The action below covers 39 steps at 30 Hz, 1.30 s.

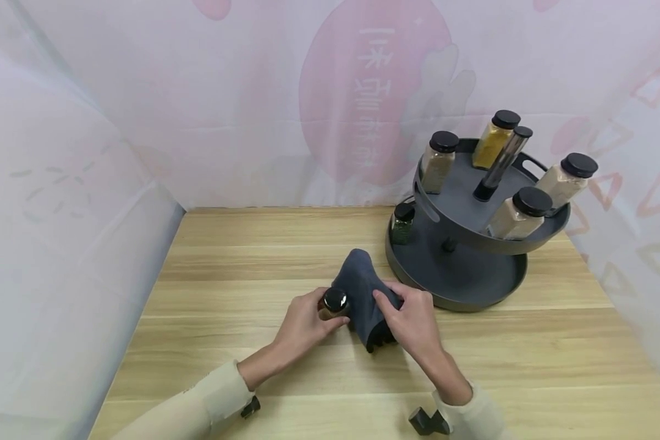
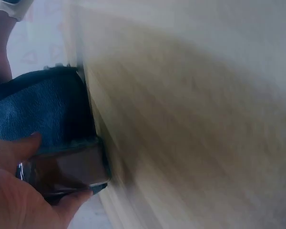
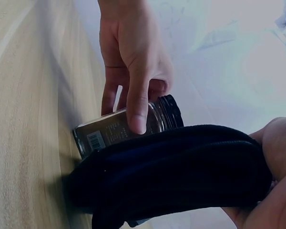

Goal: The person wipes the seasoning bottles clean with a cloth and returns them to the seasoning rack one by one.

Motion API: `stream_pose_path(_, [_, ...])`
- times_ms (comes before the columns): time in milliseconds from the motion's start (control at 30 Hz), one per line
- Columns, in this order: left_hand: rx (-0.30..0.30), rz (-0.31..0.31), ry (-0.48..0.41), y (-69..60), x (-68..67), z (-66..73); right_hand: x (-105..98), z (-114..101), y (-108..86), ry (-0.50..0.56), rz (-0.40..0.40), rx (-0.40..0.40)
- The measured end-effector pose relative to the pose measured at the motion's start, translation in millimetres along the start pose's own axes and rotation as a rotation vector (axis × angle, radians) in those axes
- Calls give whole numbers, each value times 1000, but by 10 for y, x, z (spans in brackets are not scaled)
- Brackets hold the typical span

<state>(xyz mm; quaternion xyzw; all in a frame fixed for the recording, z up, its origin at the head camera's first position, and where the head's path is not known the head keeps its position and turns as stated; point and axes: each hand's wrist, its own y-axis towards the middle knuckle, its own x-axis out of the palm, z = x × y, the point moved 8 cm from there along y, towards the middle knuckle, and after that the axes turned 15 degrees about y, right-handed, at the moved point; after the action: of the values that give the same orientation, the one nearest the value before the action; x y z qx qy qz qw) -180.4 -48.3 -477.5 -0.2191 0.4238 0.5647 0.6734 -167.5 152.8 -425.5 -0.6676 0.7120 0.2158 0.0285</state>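
My left hand grips a glass spice jar with a black lid, thumb on one side and fingers on the other. Brown contents show through the glass in the left wrist view, and a barcode label faces the right wrist camera. The jar stands roughly upright at the tabletop; whether its base touches the wood I cannot tell. Against its right side lies a folded dark blue cloth, which my right hand pinches between thumb and fingers. Part of the jar is hidden behind this cloth.
A two-tier dark grey turntable rack stands at the back right. Several black-lidded jars sit on its upper tier, among them one with yellow powder. A small green-filled jar is on the lower tier. Behind the wooden table hangs a printed white curtain.
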Motion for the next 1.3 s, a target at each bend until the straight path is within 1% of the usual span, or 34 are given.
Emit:
stream_pose_path(67, [23,11,18,13,-12,1,14,-9,-6,5,0,-5])
stream_pose_path(200, [53,7,28,33,-24,-1,22,-20,-11,8,5,-13])
stream_pose_path(333, [67,-10,23,43,-41,2,23,-20,-7,5,10,-10])
stream_pose_path(433, [65,-30,11,42,-72,13,38,-50,-10,5,21,-26])
stream_pose_path(600, [49,-40,-21,53,-178,63,130,-168,-31,18,24,-99])
stream_pose_path(733, [35,-41,-41,70,-221,82,233,-264,-65,26,11,-160])
stream_pose_path(833, [40,-42,-47,76,-238,93,245,-341,-99,51,37,-211])
stream_pose_path(967, [62,-31,-76,81,-304,138,223,-430,-137,82,68,-280])
stream_pose_path(1033, [70,-37,-107,84,-346,175,241,-418,-136,68,55,-273])
stream_pose_path(1100, [76,-45,-127,82,-398,219,278,-352,-123,43,23,-224])
stream_pose_path(1167, [83,-52,-126,81,-446,261,319,-264,-108,22,-16,-156])
stream_pose_path(1233, [90,-53,-100,80,-493,299,341,-196,-101,22,-41,-99])
stream_pose_path(1300, [104,-56,-73,81,-515,323,323,-197,-105,43,-30,-93])
